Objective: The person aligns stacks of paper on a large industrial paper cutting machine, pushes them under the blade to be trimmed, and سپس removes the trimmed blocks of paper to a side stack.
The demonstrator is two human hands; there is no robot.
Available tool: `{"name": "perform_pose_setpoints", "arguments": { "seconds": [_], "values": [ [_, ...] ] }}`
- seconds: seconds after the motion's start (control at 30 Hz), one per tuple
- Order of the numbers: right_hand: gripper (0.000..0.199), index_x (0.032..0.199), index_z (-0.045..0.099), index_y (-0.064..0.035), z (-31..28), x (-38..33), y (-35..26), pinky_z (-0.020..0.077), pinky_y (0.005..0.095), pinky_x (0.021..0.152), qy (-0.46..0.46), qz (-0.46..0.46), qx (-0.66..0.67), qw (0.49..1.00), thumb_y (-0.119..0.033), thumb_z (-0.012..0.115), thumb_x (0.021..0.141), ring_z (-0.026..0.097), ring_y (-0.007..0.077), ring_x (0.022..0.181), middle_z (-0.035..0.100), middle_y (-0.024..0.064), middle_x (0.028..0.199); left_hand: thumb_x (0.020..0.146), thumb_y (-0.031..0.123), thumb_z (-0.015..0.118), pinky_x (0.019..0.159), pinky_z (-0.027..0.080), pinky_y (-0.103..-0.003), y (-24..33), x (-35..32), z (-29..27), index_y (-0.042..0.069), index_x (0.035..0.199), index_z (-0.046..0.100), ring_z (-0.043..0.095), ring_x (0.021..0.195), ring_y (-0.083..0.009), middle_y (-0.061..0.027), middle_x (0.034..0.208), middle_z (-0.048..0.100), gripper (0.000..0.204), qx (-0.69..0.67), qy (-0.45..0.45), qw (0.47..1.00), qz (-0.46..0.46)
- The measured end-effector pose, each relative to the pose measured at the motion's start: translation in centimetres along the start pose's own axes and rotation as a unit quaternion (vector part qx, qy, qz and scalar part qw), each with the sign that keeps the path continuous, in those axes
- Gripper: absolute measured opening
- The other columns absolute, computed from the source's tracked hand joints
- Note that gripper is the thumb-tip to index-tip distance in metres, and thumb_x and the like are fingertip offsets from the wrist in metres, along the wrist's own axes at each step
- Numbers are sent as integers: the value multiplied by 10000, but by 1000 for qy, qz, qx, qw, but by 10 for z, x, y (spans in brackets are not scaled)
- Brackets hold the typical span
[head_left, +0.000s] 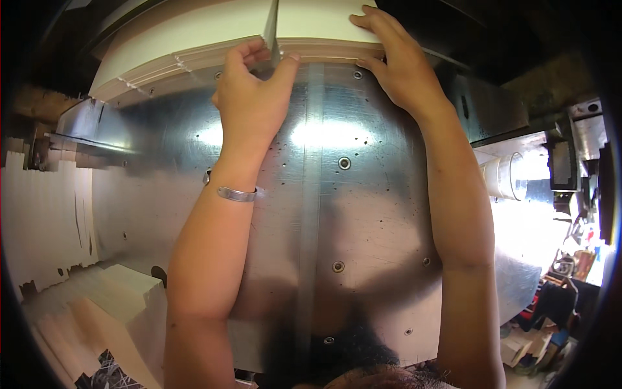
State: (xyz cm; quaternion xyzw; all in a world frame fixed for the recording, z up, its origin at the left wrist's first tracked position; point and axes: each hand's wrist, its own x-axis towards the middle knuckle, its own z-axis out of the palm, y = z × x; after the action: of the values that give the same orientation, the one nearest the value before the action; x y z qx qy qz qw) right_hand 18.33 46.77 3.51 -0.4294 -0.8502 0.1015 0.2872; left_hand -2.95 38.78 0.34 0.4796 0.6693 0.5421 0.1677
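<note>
Two thick stacks of cream sheets lie side by side at the far end of a metal table: a left stack [188,32] and a right stack [327,26], with a narrow gap between them. My left hand [256,91] is at that gap, thumb and fingers apart. Its thumb tip meets the right stack's front edge, while its curled fingers are by the left stack's near corner. Around the right stack's near right corner goes my right hand [398,61], fingers on the top sheet and thumb against the front edge. A metal bangle [237,194] circles my left wrist.
The shiny metal table [363,220] has round fittings and a lengthwise strip. Dark machine parts [486,107] border it at the right. A clear cup [505,176] lies beyond its right side. Pale stacked sheets [123,292] are at the lower left, and clutter [551,311] at the lower right.
</note>
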Motion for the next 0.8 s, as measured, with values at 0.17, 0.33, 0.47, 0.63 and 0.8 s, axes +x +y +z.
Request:
{"name": "perform_pose_setpoints", "arguments": {
  "seconds": [0.17,0.33,0.47,0.63,0.8],
  "values": [
    [601,1397,583,-120,16,-1,7,482,423,1114,51,-54,9,997,-6,771,837,550,357,1355,520,114,1528,876,448,759,1119,369,-440,10,-6,-6,16,1312,588,597,1240,-317,-141,1246,726,637,16,-18,999,-43],
    [635,1418,570,-114,10,-1,-1,475,421,1125,34,-43,-4,999,-29,793,829,540,350,1363,529,105,1514,901,420,728,1123,364,-449,9,-7,-7,1,1244,575,619,1200,-331,-164,1233,730,563,9,-20,999,-36],
    [618,1395,574,-106,5,-10,-10,470,429,1135,27,-23,-5,999,-33,797,824,525,359,1382,525,118,1515,910,418,719,1075,418,-422,11,-6,-10,-3,1225,585,683,1073,-294,-155,1180,748,542,-3,-17,999,-27],
    [598,1373,578,-111,-1,-30,-15,461,437,1146,38,1,-11,999,-48,802,822,501,376,1404,497,135,1544,927,428,720,776,536,-329,27,-10,-13,4,1185,633,697,675,-199,-81,877,775,504,-34,-50,995,-82],
    [601,1387,577,-117,-17,-62,-17,459,439,1146,43,50,8,998,-42,772,823,489,376,1416,455,127,1588,963,412,729,828,508,-265,29,-14,-5,1,1190,650,706,839,-132,-103,882,787,476,-51,-76,993,-69]
  ]
}}
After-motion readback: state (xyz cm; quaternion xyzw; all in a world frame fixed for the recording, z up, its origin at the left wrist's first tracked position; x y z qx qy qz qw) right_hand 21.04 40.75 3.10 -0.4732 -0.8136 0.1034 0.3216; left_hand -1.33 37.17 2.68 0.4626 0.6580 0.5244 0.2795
